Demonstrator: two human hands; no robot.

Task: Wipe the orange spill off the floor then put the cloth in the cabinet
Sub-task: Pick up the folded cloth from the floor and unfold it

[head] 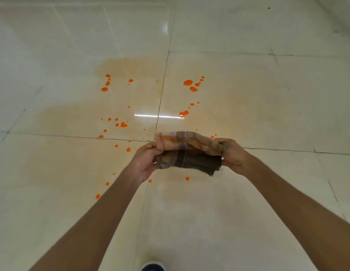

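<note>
A checked cloth (pixel 186 151), stained orange and brown, is stretched and folded between both hands above the floor. My left hand (pixel 144 163) grips its left end, and my right hand (pixel 231 155) grips its right end. Orange spill droplets (pixel 188 82) lie scattered over the pale tiles, with several more at the left (pixel 123 124) and near the hands (pixel 187 178). Faint orange smears (pixel 76 118) tint the tiles around the drops. No cabinet is in view.
The glossy tiled floor (pixel 268 192) fills the view, with grout lines and a bright light reflection (pixel 158 116). The tip of a dark shoe (pixel 152 267) shows at the bottom edge.
</note>
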